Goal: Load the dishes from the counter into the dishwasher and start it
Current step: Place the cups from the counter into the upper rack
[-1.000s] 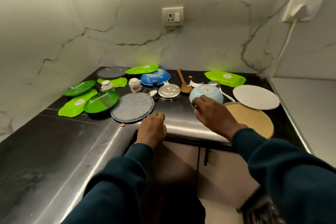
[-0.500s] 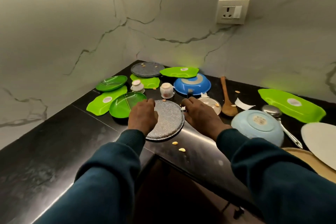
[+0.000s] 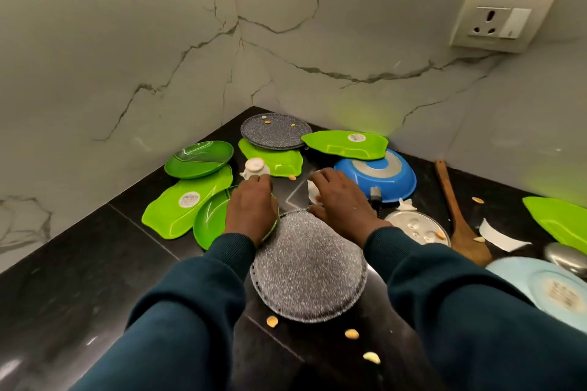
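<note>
Head view: left hand (image 3: 251, 209) and right hand (image 3: 336, 200) over small white cups (image 3: 255, 168); grip state unclear. Crowded surface (image 3: 79, 263): risk knocking cup over.

- The light is dim and even, greyish, with a slight green cast.
- The marble wall (image 3: 286, 41) is the brightest surface; a pale green glow lies on it above the green tray (image 3: 346, 144) at the far side.
- The black counter (image 3: 79, 279) is dark, with a soft white glint at its near left corner.
- Shadows are soft and sit close under the plates.
- The wide lens bends the wall corner and stretches the sleeves (image 3: 178, 327) at the near edge.
- The light blue bowl (image 3: 546, 289) at the near right is smeared and soft.
</note>
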